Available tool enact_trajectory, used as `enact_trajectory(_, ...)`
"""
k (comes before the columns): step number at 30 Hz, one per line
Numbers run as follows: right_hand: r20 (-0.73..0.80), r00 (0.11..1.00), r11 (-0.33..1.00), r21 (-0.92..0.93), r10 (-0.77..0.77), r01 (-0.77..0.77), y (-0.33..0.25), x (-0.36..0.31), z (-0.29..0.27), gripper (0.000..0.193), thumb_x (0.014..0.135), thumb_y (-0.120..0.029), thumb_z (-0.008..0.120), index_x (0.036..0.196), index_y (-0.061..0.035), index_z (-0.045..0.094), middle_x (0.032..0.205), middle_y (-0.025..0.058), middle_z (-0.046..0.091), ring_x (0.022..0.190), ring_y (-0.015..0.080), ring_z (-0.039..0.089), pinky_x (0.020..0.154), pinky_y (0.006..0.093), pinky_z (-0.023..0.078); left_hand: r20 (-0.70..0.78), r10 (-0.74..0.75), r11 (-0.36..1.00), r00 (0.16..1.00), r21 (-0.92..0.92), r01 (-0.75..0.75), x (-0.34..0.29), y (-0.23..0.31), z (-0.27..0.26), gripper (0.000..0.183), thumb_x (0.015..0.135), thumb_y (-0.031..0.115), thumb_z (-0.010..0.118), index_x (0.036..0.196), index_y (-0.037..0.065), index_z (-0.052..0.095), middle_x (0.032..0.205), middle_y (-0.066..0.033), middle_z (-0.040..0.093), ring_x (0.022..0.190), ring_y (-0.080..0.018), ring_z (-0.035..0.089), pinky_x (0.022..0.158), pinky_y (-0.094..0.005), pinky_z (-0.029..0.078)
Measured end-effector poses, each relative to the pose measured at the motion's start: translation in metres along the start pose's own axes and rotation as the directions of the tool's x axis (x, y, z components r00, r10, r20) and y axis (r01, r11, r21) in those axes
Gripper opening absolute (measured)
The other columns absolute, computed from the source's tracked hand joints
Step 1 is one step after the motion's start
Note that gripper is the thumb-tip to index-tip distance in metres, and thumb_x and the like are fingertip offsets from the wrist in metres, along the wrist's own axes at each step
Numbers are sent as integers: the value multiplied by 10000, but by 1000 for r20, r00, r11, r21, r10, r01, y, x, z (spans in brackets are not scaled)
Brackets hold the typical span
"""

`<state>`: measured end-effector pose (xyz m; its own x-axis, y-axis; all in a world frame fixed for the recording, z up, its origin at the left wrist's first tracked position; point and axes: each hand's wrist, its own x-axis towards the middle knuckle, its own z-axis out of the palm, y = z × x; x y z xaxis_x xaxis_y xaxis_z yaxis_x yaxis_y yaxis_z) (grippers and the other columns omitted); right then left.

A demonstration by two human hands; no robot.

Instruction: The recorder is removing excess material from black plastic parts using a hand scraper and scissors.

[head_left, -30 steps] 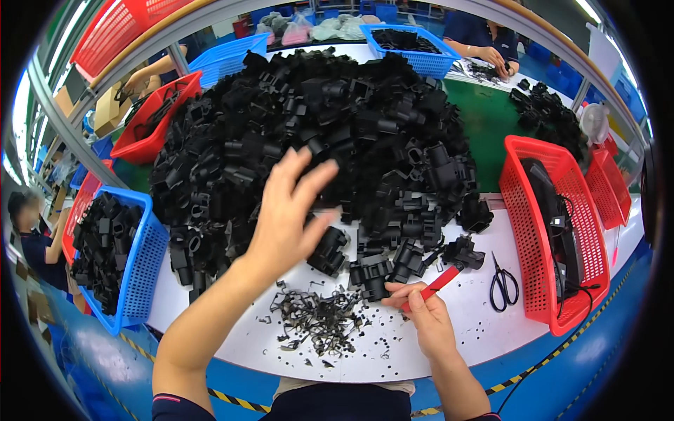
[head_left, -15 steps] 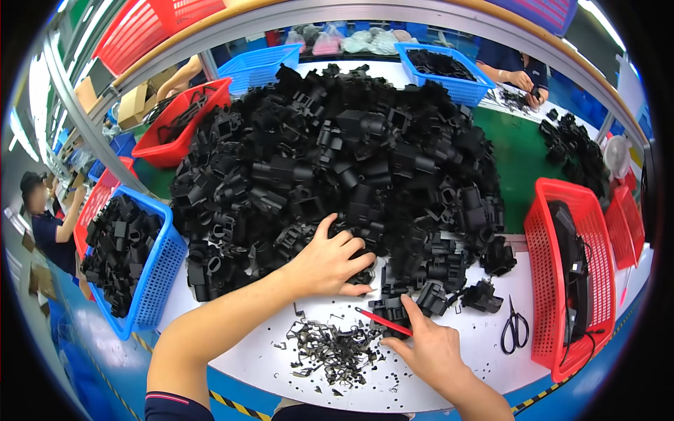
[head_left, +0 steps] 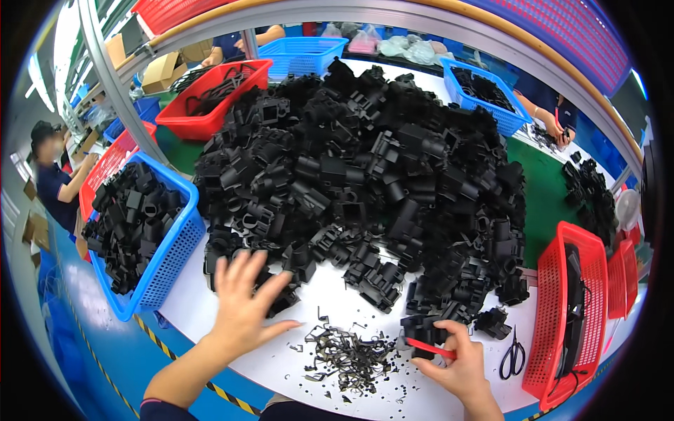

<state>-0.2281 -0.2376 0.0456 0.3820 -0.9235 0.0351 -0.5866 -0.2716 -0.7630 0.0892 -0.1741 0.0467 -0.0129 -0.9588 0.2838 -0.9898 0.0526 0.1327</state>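
A large heap of black moulded plastic parts (head_left: 393, 168) covers the middle of the white tabletop (head_left: 274, 372). At the heap's near left edge my left hand (head_left: 242, 305) hovers, fingers spread and holding nothing. My right hand (head_left: 456, 365) pinches a slim red-handled tool (head_left: 430, 347) between thumb and fingers; the tool's tip cannot be made out. Right beside these fingers lies a black plastic part (head_left: 420, 328), partly behind the tool. Between my hands is a scatter of thin dark trimmings (head_left: 351, 358). Black scissors (head_left: 512, 358) lie right of my right hand.
On the left stands a blue basket (head_left: 186, 231) full of black parts. A red basket (head_left: 537, 351) with long black pieces stands on the right. Farther back are a red bin (head_left: 186, 126) and blue baskets (head_left: 516, 123). A metal frame (head_left: 112, 91) rises at the left. Other people work beyond.
My left hand has drawn back from the heap, moved left and spread its fingers. My right hand, with the red tool, sits slightly farther right and lower. The view has shifted.
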Motion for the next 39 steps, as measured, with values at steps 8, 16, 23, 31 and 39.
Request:
enact_trajectory(8,-122,979,952,241,-163,188,-61,101,-7,558,644,-178,743,1106,-40,460,498,-55,345,479,12,314,460,174,247,32,-250,961,968,-118,252,-36,-17,13,781,545,443,766,1208,143,483,1243,-260,312,1207,-444,233,932,-576,216)
enact_trajectory(16,-262,878,915,-74,-401,396,-115,236,50,506,692,-294,720,1057,-50,470,604,95,558,551,234,574,524,328,443,-79,-307,930,948,-238,281,-33,-23,23,556,554,253,790,1039,95,571,1196,-229,372,1171,-412,297,920,-479,304)
enact_trajectory(23,23,944,858,-411,-328,308,-110,250,82,484,656,-358,721,903,13,531,759,179,621,760,330,617,685,376,488,-226,-360,815,905,-549,187,-42,-44,35,407,528,122,765,867,47,554,1134,-163,464,1009,-337,440,870,-423,353)
enact_trajectory(31,117,986,850,525,-117,39,-85,251,40,530,672,-391,731,987,-25,513,684,-12,459,602,72,446,518,217,355,-168,-578,323,798,-946,34,8,-38,-18,385,596,46,727,898,22,489,1037,-87,482,941,-154,473,841,-274,371)
enact_trajectory(39,271,911,323,931,-311,-167,-57,232,13,270,827,-320,607,797,-166,387,570,-92,281,456,7,234,384,159,148,-535,-248,790,808,-594,-151,99,-32,-41,374,556,62,752,838,27,509,980,-99,531,952,-227,476,859,-320,359)
